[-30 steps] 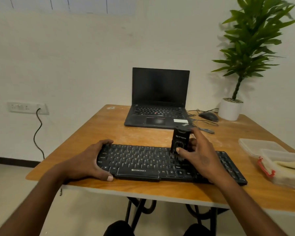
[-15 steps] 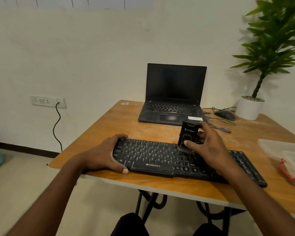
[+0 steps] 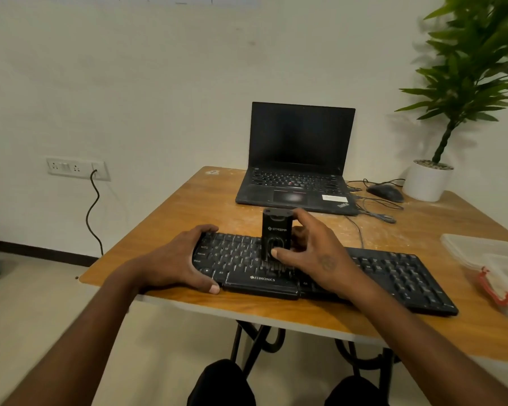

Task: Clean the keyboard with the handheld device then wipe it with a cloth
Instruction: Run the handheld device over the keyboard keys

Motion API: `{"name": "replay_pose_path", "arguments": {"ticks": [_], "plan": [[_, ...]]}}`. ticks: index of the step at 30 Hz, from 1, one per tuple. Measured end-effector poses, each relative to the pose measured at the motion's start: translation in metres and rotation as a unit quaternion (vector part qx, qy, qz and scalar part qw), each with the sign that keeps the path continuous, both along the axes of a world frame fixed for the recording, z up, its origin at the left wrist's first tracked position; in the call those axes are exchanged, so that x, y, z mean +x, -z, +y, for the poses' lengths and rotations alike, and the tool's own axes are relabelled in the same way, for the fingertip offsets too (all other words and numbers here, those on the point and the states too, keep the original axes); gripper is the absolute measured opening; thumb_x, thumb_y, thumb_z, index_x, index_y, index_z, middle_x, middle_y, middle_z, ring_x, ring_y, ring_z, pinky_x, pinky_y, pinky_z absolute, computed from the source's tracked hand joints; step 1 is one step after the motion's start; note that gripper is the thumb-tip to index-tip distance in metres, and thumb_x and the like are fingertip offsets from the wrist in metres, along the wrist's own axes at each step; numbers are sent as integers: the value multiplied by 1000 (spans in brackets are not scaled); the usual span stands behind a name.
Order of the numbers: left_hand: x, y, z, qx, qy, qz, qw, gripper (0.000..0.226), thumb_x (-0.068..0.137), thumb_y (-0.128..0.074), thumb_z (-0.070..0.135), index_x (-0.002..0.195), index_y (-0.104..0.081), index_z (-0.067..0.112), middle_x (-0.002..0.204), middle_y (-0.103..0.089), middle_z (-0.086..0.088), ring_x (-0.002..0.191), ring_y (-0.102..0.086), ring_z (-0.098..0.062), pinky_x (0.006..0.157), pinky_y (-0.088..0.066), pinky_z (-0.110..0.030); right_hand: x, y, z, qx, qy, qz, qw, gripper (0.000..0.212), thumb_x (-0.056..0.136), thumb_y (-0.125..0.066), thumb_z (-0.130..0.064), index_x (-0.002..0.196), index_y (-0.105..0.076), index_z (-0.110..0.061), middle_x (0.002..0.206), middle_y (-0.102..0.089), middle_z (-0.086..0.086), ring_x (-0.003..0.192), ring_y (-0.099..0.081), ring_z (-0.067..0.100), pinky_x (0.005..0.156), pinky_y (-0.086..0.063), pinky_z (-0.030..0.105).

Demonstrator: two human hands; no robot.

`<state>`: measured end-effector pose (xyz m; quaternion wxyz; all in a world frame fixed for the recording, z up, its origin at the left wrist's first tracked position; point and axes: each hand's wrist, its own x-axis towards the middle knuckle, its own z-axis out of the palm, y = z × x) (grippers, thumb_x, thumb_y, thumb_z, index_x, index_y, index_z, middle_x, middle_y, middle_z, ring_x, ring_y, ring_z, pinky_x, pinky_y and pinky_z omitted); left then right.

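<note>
A black keyboard (image 3: 393, 273) lies along the front edge of the wooden table (image 3: 188, 206). My left hand (image 3: 176, 259) grips the keyboard's left end, thumb on its front edge. My right hand (image 3: 314, 253) holds a small black handheld device (image 3: 276, 230) upright, its brush end pressed down on the keys left of the keyboard's middle. My thumb rests on the device's front. No cloth is in sight.
An open black laptop (image 3: 299, 171) sits behind the keyboard. A mouse (image 3: 386, 192) with loose cables and a white potted plant (image 3: 427, 183) stand at the back right. Clear plastic containers (image 3: 481, 250) with a red clip sit at the right edge. A wall socket (image 3: 77, 168) has a cord hanging.
My right hand has slid the device leftward along the keys, from the right of the middle toward the left half. The left hand keeps its hold. The view has swung left.
</note>
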<state>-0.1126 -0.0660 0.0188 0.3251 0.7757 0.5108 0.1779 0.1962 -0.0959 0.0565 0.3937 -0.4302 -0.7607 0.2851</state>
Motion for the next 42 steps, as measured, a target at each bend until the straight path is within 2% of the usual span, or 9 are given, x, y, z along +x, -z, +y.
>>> {"name": "replay_pose_path", "arguments": {"ticks": [7,11,16,21,24,29,34,38,42], "plan": [[2,-1,-3,-5,1,-6,1000,118,59,-96,50,149,-20,51,138,-34,21,124,-44,-6,101,-45,-29,28,4,-14,-17,28,16,999,56,85,-79,-21,132,-51,-33,118,-67,-11,104,-67,1,77,-61,26],[1,-1,-3,-6,-1,-12,1000,117,59,-96,49,148,-21,52,137,-34,23,124,-44,-5,100,-44,-27,43,3,2,14,109,9,994,53,86,-79,-21,127,-48,-35,110,-56,-25,99,-60,-4,63,-51,11],[0,0,0,-14,4,-12,1000,118,56,-96,54,147,-21,55,138,-35,24,124,-45,-5,99,-46,-27,56,-1,7,19,153,-13,988,64,90,-74,-16,144,-41,-22,116,-50,-21,82,-54,-19,59,-46,5],[-1,1,0,-12,4,-14,1000,118,55,-96,54,147,-22,55,137,-35,24,124,-45,-5,96,-45,-24,67,6,-18,9,115,-18,993,55,90,-73,-26,132,-42,-42,124,-53,-24,109,-54,-4,79,-48,18],[-1,1,1,-14,4,-10,1000,121,50,-94,62,146,-21,56,137,-35,25,123,-44,-4,94,-45,-23,75,11,-38,-6,82,-8,997,56,89,-75,-27,130,-45,-49,128,-54,-28,118,-51,-9,82,-50,17],[1,0,-1,-16,3,-9,1000,122,47,-92,65,146,-21,56,136,-33,28,123,-44,-4,91,-44,-20,80,9,-35,-12,91,0,996,56,90,-74,-23,134,-45,-43,125,-57,-25,115,-55,-5,82,-53,21],[1,1,-1,-17,0,-12,1000,115,56,-96,52,146,-23,55,137,-36,25,122,-46,-4,88,-43,-17,73,-3,-5,2,141,-2,990,55,93,-70,-13,134,-39,-34,105,-45,-31,87,-51,-27,63,-43,-1],[1,0,0,-12,3,-8,1000,115,57,-96,51,146,-24,53,138,-36,24,122,-46,-3,87,-43,-16,74,-3,6,10,154,-5,988,60,93,-70,-14,142,-40,-29,113,-49,-24,100,-52,-5,64,-45,1],[3,-1,0,-11,3,-10,1000,119,53,-95,55,147,-22,53,137,-36,23,120,-47,-5,85,-44,-15,81,-1,-13,5,135,-14,991,57,92,-72,-21,134,-39,-41,112,-46,-36,98,-50,-17,68,-46,5]]}}
